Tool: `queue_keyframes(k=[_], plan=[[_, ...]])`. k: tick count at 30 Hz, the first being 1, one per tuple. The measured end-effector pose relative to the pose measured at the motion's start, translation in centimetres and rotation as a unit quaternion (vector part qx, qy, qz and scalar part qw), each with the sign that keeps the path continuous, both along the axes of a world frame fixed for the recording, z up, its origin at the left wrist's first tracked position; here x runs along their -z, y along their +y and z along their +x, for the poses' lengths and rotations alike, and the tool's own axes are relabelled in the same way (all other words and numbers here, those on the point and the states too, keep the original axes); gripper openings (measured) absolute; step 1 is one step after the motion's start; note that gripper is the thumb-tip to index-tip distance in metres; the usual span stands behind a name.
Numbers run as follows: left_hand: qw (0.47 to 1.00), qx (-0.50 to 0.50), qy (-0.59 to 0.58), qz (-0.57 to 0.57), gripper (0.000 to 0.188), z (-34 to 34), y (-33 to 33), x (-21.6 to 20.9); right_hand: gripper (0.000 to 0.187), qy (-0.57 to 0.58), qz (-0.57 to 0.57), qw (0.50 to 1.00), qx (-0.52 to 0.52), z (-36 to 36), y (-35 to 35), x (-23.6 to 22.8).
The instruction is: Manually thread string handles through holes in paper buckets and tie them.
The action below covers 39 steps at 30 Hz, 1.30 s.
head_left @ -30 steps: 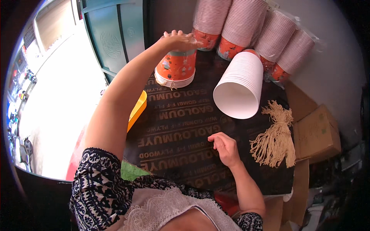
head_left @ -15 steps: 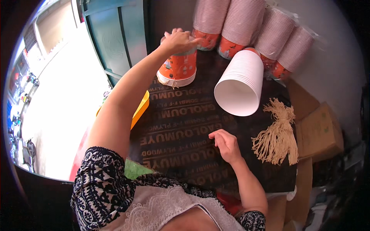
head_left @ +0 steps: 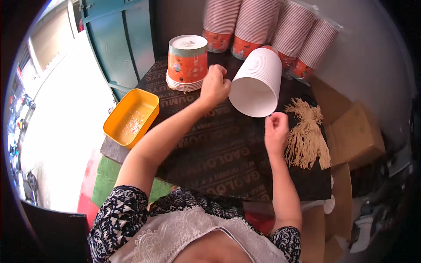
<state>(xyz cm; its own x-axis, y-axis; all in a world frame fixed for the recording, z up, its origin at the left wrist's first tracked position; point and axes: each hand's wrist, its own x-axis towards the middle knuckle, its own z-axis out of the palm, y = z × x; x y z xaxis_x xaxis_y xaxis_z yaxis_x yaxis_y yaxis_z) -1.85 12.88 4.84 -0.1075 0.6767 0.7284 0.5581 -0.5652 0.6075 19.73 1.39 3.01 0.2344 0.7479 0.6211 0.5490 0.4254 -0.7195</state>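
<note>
An upside-down stack of orange paper buckets with white rims stands at the back left of the black board, string at its lower rims. My left hand is just right of it, fingers loosely bent and thumb apart, holding nothing visible. Lying on its side, a nested stack of white-lined paper buckets turns its mouth toward me. My right hand is closed just below that mouth's lower rim, with nothing visible in it. A tied bundle of beige strings lies right of my right hand.
Several plastic-wrapped bucket stacks lean along the back wall. A yellow plastic tub with small pale bits inside sits at the board's left edge. Cardboard boxes stand to the right, and a green metal door is at the back left.
My left hand has left the top of the upright stack and come down to its right. My right hand has moved forward to the lying stack's rim. The view has shifted, showing the yellow tub.
</note>
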Motion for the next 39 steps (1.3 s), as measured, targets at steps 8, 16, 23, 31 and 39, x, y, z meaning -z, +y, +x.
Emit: queue_keyframes(k=[8, 16, 23, 31, 39], plan=[[0.986, 0.024, -0.12, -0.109, 0.021, 1.8, -1.2, 4.1, 0.023, -0.099, -0.046, 0.99, 0.091, 1.1, 3.3, -1.0], [0.983, 0.025, -0.133, -0.12, 0.02, 2.8, -1.4, 5.1, 0.022, -0.064, -0.031, 0.991, 0.112, 1.4, 4.0, 1.1], [0.985, -0.025, -0.137, -0.106, 0.015, 3.0, -0.7, 5.9, 0.017, -0.113, 0.039, 0.986, 0.118, 1.6, 4.7, 1.6], [0.99, -0.011, -0.086, -0.112, 0.015, 3.5, -2.3, 4.9, 0.01, -0.138, 0.037, 0.981, 0.131, 1.9, 4.2, 1.8], [0.974, 0.06, -0.028, -0.216, 0.02, 0.4, -2.9, 6.1, 0.024, -0.198, 0.031, 0.974, 0.107, 0.9, 2.0, 1.4]])
